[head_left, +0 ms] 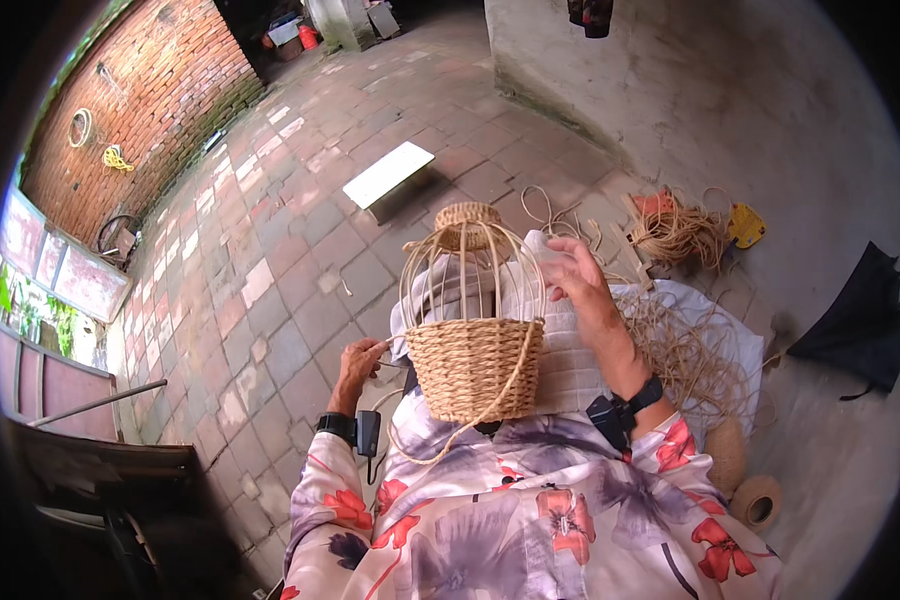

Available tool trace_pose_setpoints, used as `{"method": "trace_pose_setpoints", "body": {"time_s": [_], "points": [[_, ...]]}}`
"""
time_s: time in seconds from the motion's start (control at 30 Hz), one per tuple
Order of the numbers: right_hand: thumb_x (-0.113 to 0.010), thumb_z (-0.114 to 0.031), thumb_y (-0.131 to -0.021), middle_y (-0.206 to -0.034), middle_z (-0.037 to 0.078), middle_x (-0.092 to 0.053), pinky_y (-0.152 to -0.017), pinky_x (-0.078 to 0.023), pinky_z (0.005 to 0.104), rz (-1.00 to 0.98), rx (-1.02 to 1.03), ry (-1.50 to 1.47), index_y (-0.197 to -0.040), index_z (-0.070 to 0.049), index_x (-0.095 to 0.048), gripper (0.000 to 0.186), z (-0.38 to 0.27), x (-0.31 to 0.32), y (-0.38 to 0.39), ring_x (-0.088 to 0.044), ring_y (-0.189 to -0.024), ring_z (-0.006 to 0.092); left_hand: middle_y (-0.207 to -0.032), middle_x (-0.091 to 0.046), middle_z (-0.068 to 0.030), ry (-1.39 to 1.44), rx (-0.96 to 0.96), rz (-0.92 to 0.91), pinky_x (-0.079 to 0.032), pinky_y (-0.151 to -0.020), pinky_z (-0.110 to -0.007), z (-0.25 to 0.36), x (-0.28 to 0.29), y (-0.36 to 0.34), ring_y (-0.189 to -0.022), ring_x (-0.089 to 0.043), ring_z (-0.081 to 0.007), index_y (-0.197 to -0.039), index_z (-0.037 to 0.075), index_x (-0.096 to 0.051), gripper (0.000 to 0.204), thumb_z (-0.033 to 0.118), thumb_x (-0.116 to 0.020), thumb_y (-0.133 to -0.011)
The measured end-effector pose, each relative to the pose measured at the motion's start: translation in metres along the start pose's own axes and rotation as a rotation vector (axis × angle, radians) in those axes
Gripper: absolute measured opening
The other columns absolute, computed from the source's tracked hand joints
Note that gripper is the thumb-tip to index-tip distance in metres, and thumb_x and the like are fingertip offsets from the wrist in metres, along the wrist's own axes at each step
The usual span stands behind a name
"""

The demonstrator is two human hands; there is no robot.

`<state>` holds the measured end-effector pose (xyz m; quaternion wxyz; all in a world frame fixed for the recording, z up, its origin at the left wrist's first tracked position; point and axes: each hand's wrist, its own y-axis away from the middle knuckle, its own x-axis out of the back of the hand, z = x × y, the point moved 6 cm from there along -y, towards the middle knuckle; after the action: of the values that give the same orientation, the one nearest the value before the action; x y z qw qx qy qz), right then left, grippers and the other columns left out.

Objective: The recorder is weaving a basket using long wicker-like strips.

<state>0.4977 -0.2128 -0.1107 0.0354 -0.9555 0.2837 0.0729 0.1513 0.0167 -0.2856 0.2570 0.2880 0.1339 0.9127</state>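
A lantern-shaped basket [475, 370] rests upright on my lap, with a tightly woven straw-coloured lower body. Bare pale ribs [437, 285] arch above it to a small woven cap [467, 225]. A loose cord [519, 370] runs down the basket's front and loops over my shirt to the left. Left of the basket, my left hand [358, 365] is closed in a pinch; what is between the fingertips is too small to make out. My right hand [582, 278] is at the right side of the ribs, fingers apart, beside a pale cloth [562, 345] over my legs.
Coiled cord [682, 232] and a yellow object [745, 226] lie at right. Loose strands [685, 345] cover a white sheet [745, 352], near a dark umbrella [855, 325] and a cord spool [756, 502]. A white-topped low bench [389, 174] stands ahead on the paved floor.
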Motion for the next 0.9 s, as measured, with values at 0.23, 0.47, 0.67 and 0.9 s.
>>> {"method": "trace_pose_setpoints", "body": {"time_s": [0.23, 0.47, 0.67, 0.9], "points": [[-0.065, -0.019, -0.088, -0.093, -0.001, -0.058, -0.076, -0.042, 0.0229, -0.132, 0.046, 0.084, -0.119, -0.006, -0.052, 0.036, 0.030, -0.006, -0.030, -0.052, -0.085, 0.0069, -0.094, -0.068, -0.0089, -0.014, -0.043, 0.254, -0.055, -0.058, -0.031, -0.013, 0.031, 0.011, -0.076, -0.065, -0.0191, -0.119, 0.009, -0.066, 0.040, 0.027, -0.070, -0.083], [-0.061, -0.005, -0.083, -0.071, -0.001, -0.052, -0.036, -0.034, 0.0209, 0.233, 0.003, -0.186, -0.111, -0.005, -0.051, 0.030, 0.008, 0.007, -0.016, -0.044, -0.047, 0.0054, -0.087, -0.065, -0.0074, 0.618, -0.379, -0.603, -0.047, -0.058, -0.025, 0.156, 0.017, 0.174, -0.071, -0.060, -0.0124, -0.110, -0.005, -0.065, 0.037, 0.027, -0.065, -0.090], [-0.064, -0.001, -0.077, -0.073, 0.002, -0.057, -0.038, -0.039, 0.0250, 0.288, 0.104, 0.016, -0.110, -0.007, -0.051, 0.036, -0.024, -0.009, -0.014, -0.048, -0.048, 0.0071, -0.091, -0.063, -0.0124, 0.440, -0.027, -0.965, -0.049, -0.059, -0.025, 0.198, -0.065, 0.239, -0.067, -0.058, -0.0143, -0.130, -0.004, -0.054, 0.046, 0.024, -0.061, -0.095], [-0.065, -0.004, -0.079, -0.076, 0.001, -0.056, -0.045, -0.042, 0.0236, 0.239, 0.132, 0.086, -0.112, -0.008, -0.051, 0.036, -0.017, -0.018, -0.005, -0.050, -0.057, 0.0064, -0.105, -0.062, -0.0104, 1.148, 0.116, -0.877, -0.048, -0.060, -0.023, 0.192, -0.109, 0.218, -0.074, -0.058, -0.0131, -0.147, 0.008, -0.034, 0.061, 0.025, -0.062, -0.095]]}}
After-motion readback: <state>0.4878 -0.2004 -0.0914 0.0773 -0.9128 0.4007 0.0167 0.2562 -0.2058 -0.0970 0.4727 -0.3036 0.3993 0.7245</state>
